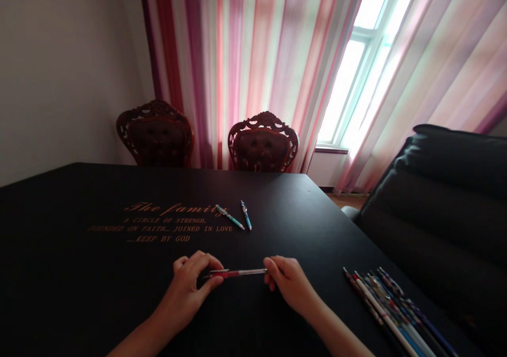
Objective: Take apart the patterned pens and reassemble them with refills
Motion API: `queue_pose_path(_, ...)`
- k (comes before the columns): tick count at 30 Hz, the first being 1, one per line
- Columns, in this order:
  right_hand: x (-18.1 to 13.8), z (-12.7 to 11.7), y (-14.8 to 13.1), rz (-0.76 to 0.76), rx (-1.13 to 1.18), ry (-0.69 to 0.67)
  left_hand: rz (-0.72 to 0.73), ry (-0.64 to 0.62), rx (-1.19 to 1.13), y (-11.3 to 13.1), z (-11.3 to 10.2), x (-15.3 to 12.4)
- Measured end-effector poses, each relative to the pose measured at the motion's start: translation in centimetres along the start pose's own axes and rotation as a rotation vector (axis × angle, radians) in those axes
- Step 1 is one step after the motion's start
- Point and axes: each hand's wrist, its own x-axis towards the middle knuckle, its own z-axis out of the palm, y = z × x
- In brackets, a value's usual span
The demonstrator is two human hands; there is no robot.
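Note:
A slim pen (241, 273), red toward the left and clear or whitish toward the right, lies level between my two hands above the dark table. My left hand (195, 279) pinches its red end between thumb and fingers. At the other end, my right hand (288, 280) is closed on the pale tip, with the fingers curled under. Farther back on the table lie two more pens, a teal-and-white pen (232, 218) and a blue pen (246, 215), close together and apart from my hands.
Several pens and pencils (390, 307) lie bunched on the black table (99, 293) at the right, near its edge. Gold lettering (158, 222) marks the tabletop. Two carved chairs (263, 146) stand behind it. A black leather seat (443, 209) flanks the right side.

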Motion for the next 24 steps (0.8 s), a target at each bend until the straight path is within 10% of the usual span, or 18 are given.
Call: queue_pose_path(24, -0.16, -0.04, -0.88, -0.086, 0.005, -0.002, 0.037, 0.125, -0.198, -0.10, -0.37, -0.06)
